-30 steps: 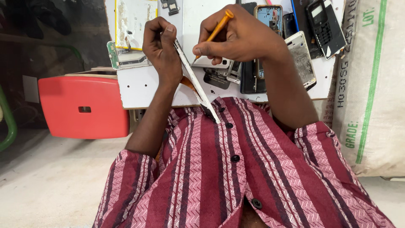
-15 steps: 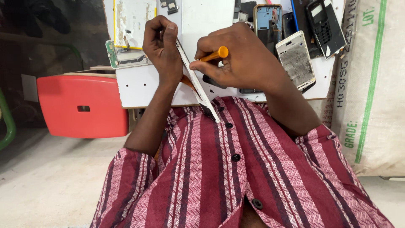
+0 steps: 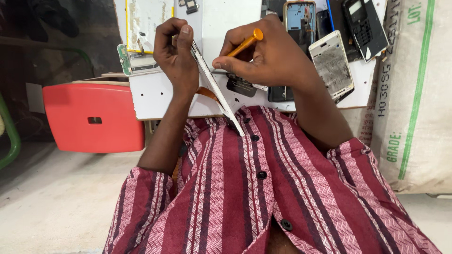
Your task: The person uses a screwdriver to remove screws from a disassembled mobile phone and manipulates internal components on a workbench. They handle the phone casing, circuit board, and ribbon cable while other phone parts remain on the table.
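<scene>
**me:** Phone panel [image 3: 214, 89] stands edge-up in my left hand [image 3: 175, 56], fist clamped around it, over my lap at 12 o'clock.

**reply:** Why edge-up?

**me:** Exposes the seam; right hand [image 3: 266, 59] pinches the orange-handled screwdriver [image 3: 242, 44] there.

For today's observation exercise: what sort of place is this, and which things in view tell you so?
Probably a small phone repair bench. Opened phones and loose parts lie on a white board; the left hand holds a thin phone panel while the right hand works it with an orange-handled tool.
</scene>
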